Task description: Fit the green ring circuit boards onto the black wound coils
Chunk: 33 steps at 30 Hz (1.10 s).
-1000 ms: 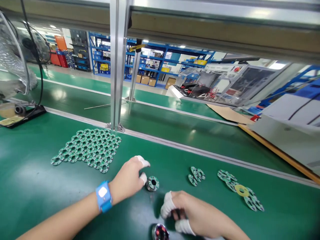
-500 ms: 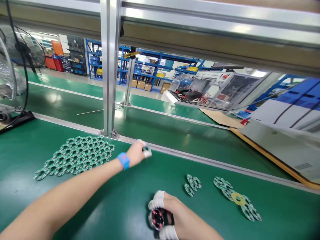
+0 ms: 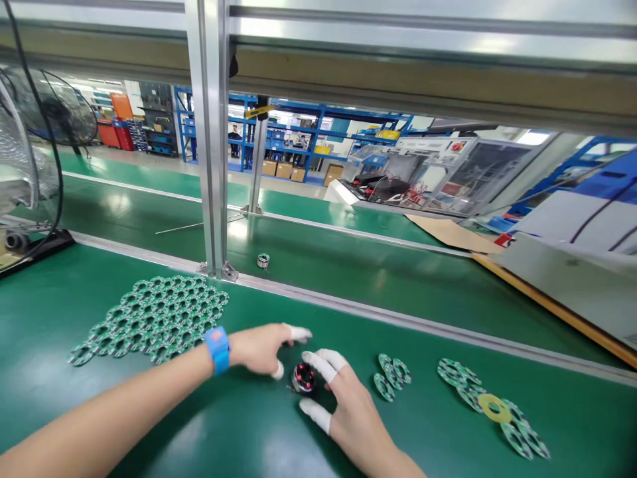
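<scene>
My left hand [image 3: 263,348], with white finger cots and a blue wristband, reaches in from the left. Its fingers are apart and hold nothing, close to a small round motor stator [image 3: 303,377] with a dark face and red spots. Around that stator are the thumb and fingers of my right hand [image 3: 346,398], also in white cots, pinching it low over the green table. Another stator [image 3: 263,261], topped with a green ring board, stands beyond the metal rail. Right of my hands lies a small group of green ring-shaped circuit boards [image 3: 392,373].
Many ring boards [image 3: 154,315] lie packed together at left. Further right, more boards [image 3: 517,438] lie with a yellow ring [image 3: 494,407] on them. A metal post [image 3: 212,153] rises from the rail [image 3: 348,307]. A grey panel [image 3: 572,285] leans at right.
My left hand has come back from the rail toward my right hand, now without the piece it held. A stator with a board now stands beyond the rail. My right hand has moved up slightly.
</scene>
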Each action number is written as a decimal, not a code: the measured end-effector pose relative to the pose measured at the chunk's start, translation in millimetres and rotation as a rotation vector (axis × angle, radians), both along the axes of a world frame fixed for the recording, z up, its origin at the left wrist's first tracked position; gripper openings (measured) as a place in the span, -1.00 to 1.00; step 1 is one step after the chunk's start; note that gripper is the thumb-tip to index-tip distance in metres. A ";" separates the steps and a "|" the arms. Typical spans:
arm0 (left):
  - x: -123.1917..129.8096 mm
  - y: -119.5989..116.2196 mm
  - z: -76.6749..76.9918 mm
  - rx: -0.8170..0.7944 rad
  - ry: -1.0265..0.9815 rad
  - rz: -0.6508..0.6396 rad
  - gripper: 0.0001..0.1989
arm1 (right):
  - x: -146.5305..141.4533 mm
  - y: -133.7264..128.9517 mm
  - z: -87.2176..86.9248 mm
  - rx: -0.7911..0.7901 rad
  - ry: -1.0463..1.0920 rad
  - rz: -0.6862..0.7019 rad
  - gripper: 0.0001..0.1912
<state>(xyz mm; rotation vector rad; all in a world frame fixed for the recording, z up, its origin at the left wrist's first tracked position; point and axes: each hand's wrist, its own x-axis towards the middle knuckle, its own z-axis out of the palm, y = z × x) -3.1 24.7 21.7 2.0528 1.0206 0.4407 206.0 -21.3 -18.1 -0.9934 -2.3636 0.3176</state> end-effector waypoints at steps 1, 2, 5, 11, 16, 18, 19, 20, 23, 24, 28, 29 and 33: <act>2.0 -14.7 -3.7 -0.029 -0.066 -0.070 -0.16 | -4.6 -1.2 2.9 0.079 -0.008 0.010 -0.45; 3.9 -26.1 -7.9 -0.034 -0.127 -0.107 -0.20 | -9.6 -2.3 6.2 0.150 -0.024 0.025 -0.50; 8.5 -42.3 -20.6 0.058 -0.207 -0.037 -0.44 | -21.8 -4.3 15.5 0.313 -0.091 0.068 -0.86; 13.1 -47.1 -34.7 0.185 -0.164 0.140 -0.72 | -21.5 -14.9 17.2 0.521 -0.161 0.221 -0.54; 15.3 -54.2 -38.5 0.197 -0.108 0.222 -0.69 | -22.4 -28.5 18.9 0.316 -0.332 0.372 -0.75; 15.8 -55.3 -39.5 0.188 -0.094 0.255 -0.71 | -13.9 -22.2 28.1 0.141 -0.246 0.303 -0.75; 16.0 -55.4 -39.8 0.182 -0.094 0.267 -0.70 | -5.5 -15.1 34.2 0.053 -0.202 0.192 -0.71; 16.2 -55.3 -39.9 0.175 -0.097 0.272 -0.68 | 5.6 -5.6 40.5 -0.018 -0.172 0.049 -0.71; 17.2 -54.9 -39.1 0.144 -0.113 0.286 -0.61 | 48.0 30.0 54.8 -0.101 -0.210 -0.413 -0.68; 17.5 -54.8 -38.5 0.132 -0.116 0.288 -0.61 | 61.4 41.3 56.6 -0.117 -0.228 -0.451 -0.67; 14.7 -54.3 -34.1 0.110 -0.112 0.251 -0.55 | 91.1 67.0 51.0 -0.211 -0.288 -0.434 -0.67; 12.7 -54.0 -31.8 0.105 -0.106 0.247 -0.50 | 92.8 68.2 49.0 -0.226 -0.290 -0.426 -0.70; 2.2 -52.2 -15.9 0.063 -0.071 0.328 -0.42 | 90.5 62.0 52.8 -0.238 -0.222 -0.467 -0.81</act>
